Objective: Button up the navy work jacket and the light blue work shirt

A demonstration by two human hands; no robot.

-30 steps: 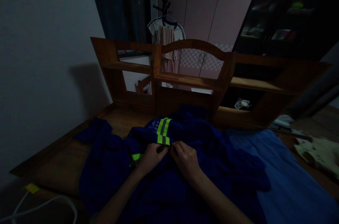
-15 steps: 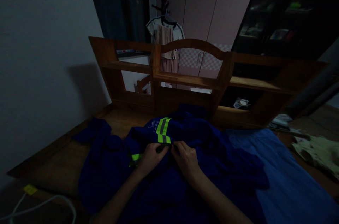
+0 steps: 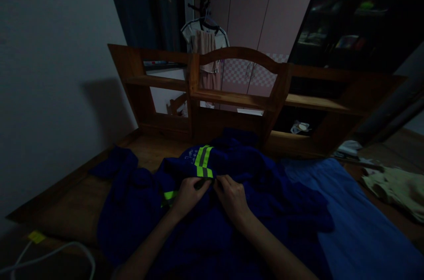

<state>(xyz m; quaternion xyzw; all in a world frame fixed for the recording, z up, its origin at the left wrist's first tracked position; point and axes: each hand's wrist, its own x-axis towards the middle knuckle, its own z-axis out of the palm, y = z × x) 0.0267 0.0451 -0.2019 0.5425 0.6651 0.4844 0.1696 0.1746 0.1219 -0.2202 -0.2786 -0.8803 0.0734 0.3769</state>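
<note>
A dark blue work jacket [image 3: 245,160] with yellow-green and grey reflective strips lies rumpled on the wooden bed board. White lettering shows beside the upper reflective strip [image 3: 203,161]. My left hand [image 3: 190,194] is closed in a pinch on the jacket's front edge, just below that strip. Close beside it, my right hand [image 3: 232,196] also pinches the fabric at the same edge, fingers bent. The two hands' fingertips nearly meet. Whatever small fastening may lie between them is hidden by the fingers and the dim light.
Behind the jacket stands a wooden headboard with shelves [image 3: 232,99]. Lighter blue cloth [image 3: 351,213] lies at the right, with a pale garment [image 3: 397,187] beyond. A white cable [image 3: 66,247] with a yellow tag is at lower left. Clothes [image 3: 205,41] hang on a rack behind.
The view has shifted very slightly. Both hands stay at the same spot on the jacket's edge, with hardly any visible movement.
</note>
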